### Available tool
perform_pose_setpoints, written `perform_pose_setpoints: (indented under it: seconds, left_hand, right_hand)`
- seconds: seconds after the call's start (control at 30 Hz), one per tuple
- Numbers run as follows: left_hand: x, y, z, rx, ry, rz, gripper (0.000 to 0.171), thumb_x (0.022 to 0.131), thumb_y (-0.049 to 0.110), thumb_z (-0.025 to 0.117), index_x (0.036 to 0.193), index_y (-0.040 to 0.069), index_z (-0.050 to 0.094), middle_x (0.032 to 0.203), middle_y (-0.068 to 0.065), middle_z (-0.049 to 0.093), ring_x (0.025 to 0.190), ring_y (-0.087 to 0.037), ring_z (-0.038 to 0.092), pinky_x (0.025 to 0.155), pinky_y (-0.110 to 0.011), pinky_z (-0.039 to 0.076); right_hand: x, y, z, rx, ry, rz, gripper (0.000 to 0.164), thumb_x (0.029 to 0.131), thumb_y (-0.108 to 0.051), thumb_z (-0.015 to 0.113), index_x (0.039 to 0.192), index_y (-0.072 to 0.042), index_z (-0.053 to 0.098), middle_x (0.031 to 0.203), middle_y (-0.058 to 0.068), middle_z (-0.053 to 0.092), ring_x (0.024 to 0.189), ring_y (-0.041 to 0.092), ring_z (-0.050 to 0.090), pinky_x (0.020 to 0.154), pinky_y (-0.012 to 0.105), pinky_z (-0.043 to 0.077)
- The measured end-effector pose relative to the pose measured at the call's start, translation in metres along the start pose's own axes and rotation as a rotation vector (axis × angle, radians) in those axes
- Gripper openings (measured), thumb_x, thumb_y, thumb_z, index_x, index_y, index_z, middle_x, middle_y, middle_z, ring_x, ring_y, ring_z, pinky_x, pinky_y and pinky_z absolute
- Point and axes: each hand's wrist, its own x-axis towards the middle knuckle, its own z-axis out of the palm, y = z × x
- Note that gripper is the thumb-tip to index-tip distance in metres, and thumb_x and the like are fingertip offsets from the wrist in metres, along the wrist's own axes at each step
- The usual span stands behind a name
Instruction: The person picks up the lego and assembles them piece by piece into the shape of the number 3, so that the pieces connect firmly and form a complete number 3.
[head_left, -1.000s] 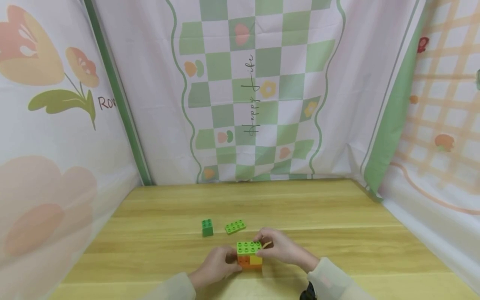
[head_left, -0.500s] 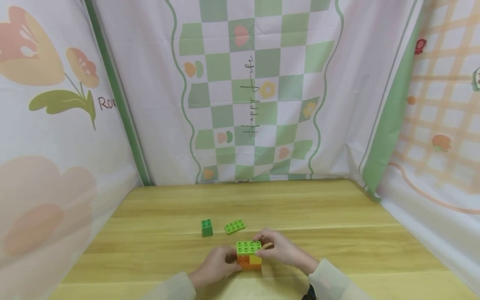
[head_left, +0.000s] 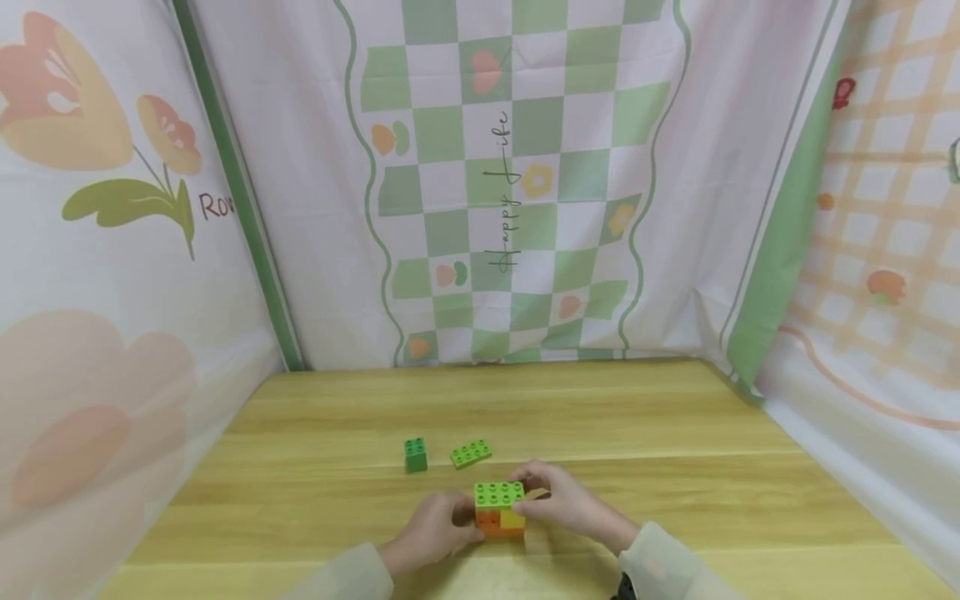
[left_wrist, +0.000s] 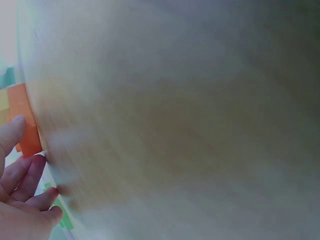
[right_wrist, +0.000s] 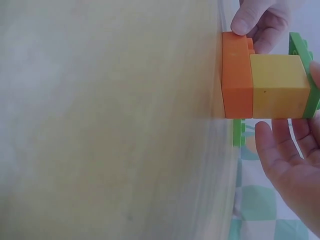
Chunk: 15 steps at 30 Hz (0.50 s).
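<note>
"Left hand [head_left: 435,529] pinches the nine o'clock end of an orange building brick [right_wrist: 237,75], thumb on its near side. Right hand [head_left: 562,500] pinches the three o'clock end of a lime-green eight-stud plate [head_left: 498,495], thumb in front and a finger at the back."

"And the right hand's other fingers?"

"They reach down near the three o'clock end of a yellow brick [right_wrist: 280,80]; whether they touch it, one cannot tell."

"So both hands are on one stack?"

"Yes. It rests upright on the wooden table [head_left: 300,467], near the person, toward six o'clock of the visible top."

"Which way does it lie?"

"Its long axis runs from nine to three o'clock, crosswise to the person, and its studs point up. Orange is at the bottom, yellow stands on the three o'clock half, and the plate lies along the top, lengthwise over the orange brick."

"What about the nine o'clock half?"

"Orange studs show there, with a gap between them and the plate."

"Any loose pieces?"

"A second lime-green plate [head_left: 471,453] lies apart at the stack's eleven o'clock, studs up, its long axis slanting from eight to two. At ten o'clock stands a dark green brick [head_left: 416,456], also studs up."
</note>
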Motion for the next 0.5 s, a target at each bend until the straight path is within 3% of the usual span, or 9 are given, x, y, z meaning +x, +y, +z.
perform_pose_setpoints:
  seconds: [0.5]
  left_hand:
    - [0.0013, -0.0028, 0.0005, -0.013, -0.010, -0.006, 0.029, 0.074, 0.018, 0.076, 0.101, 0.011, 0.069, 0.099, 0.004, 0.066, 0.099, -0.015, 0.058, 0.090, -0.045, 0.043]
  right_hand:
    - [-0.0005, 0.0024, 0.0008, 0.024, 0.007, 0.071, 0.037, 0.082, -0.012, 0.068, 0.114, 0.001, 0.055, 0.105, 0.006, 0.056, 0.099, 0.025, 0.053, 0.082, 0.032, 0.049]
